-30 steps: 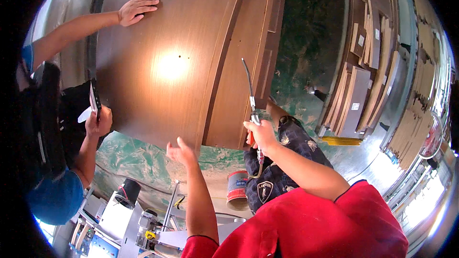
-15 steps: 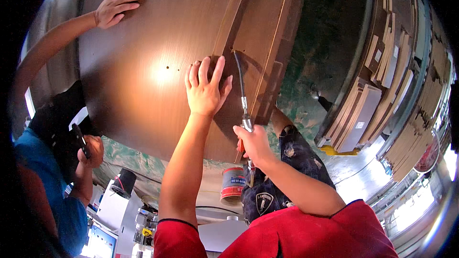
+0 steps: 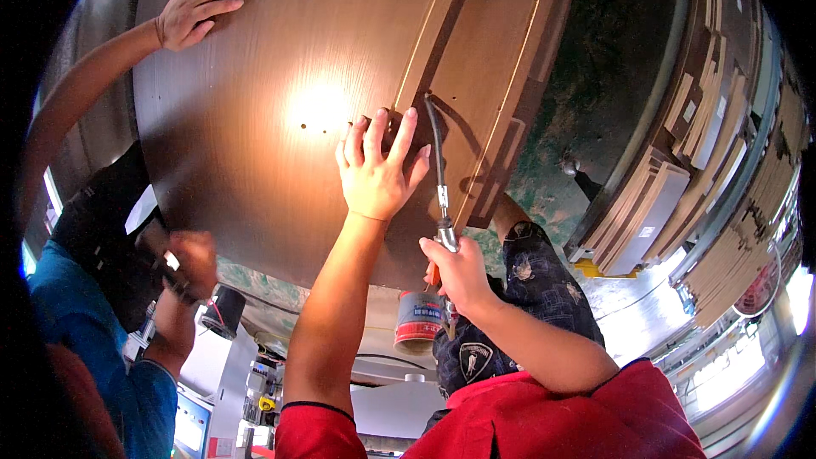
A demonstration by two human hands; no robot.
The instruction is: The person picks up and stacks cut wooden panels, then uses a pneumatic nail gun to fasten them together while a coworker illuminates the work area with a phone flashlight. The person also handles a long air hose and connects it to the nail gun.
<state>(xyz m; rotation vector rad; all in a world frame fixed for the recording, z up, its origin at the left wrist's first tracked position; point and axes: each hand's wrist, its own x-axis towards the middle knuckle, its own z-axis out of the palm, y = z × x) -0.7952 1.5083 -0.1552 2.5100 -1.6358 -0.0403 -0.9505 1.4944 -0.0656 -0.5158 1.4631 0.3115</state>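
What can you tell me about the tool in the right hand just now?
The tool is a slim air-gun type: a metal body gripped in the right hand, with a dark, slightly bent nozzle tube rising from a silvery coupling. Its tip sits at the groove of the brown wooden panel, just right of the left hand, which lies flat on the panel. Something orange shows below the grip.

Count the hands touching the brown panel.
2: the wearer's left hand flat at the brown panel centre, a co-worker's hand at its upper left. Others may be hidden beneath.
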